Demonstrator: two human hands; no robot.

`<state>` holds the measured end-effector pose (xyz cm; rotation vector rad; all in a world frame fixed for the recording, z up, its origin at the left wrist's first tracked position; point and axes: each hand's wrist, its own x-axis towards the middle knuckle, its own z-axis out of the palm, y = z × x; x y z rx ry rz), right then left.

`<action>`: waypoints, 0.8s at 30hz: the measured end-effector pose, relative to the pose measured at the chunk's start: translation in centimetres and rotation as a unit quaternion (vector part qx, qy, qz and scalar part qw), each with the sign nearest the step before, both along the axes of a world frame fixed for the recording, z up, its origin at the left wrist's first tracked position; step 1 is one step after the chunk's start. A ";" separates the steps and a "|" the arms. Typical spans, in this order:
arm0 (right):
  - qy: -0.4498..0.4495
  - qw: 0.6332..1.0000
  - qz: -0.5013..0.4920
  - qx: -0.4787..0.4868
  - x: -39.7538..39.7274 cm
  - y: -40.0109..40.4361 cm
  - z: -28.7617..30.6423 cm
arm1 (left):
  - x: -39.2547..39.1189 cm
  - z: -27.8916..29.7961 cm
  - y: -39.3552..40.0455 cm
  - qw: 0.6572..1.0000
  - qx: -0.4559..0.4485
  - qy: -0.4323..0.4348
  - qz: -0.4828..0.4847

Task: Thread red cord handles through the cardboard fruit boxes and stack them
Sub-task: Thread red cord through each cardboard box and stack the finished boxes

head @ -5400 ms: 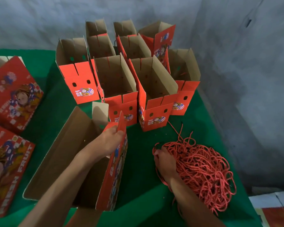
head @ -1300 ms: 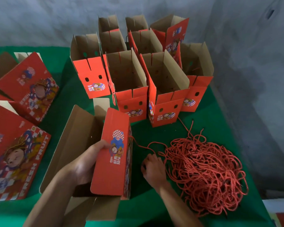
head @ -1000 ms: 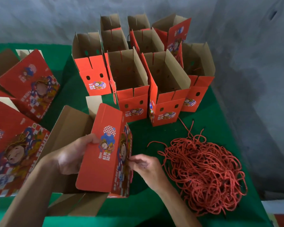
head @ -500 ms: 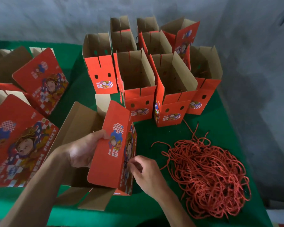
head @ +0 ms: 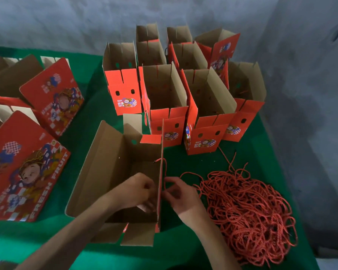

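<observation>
My right hand pinches the red cord outside the open box's wall, my left hand curled inside at nine o'clock; its short threaded end could slip back out.

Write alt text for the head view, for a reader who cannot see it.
Two hands work a red cord through the side wall of an open box on a green table: the left hand inside, the right hand outside. A cord pile lies to the right, with upright boxes behind.

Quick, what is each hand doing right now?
Left hand: inside the open box, fingers curled against its side wall.
Right hand: outside that wall, pinching a red cord.
</observation>
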<state>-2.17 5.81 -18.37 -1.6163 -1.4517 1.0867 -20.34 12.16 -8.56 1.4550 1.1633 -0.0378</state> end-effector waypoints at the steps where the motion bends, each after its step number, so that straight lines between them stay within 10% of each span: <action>1: 0.026 1.000 0.005 -0.008 0.4 0.1 -0.2 | 0.2 -0.2 -0.1 1.000 -0.001 0.006 0.013; 9: -0.215 0.970 0.033 -0.105 4.9 -0.7 -5.8 | -0.4 -0.6 -0.3 0.992 -0.045 0.055 0.101; 12: -0.332 0.935 0.064 -0.104 4.6 -1.2 -8.0 | -1.4 -0.1 0.1 0.982 0.137 0.126 0.032; 18: -0.361 0.926 0.056 -0.094 3.7 -0.9 -8.8 | -7.6 4.5 3.0 0.825 0.526 0.147 -0.146; 24: -0.319 0.936 0.047 -0.143 2.9 0.0 -8.1 | -13.2 6.6 6.0 0.719 0.565 0.326 -0.240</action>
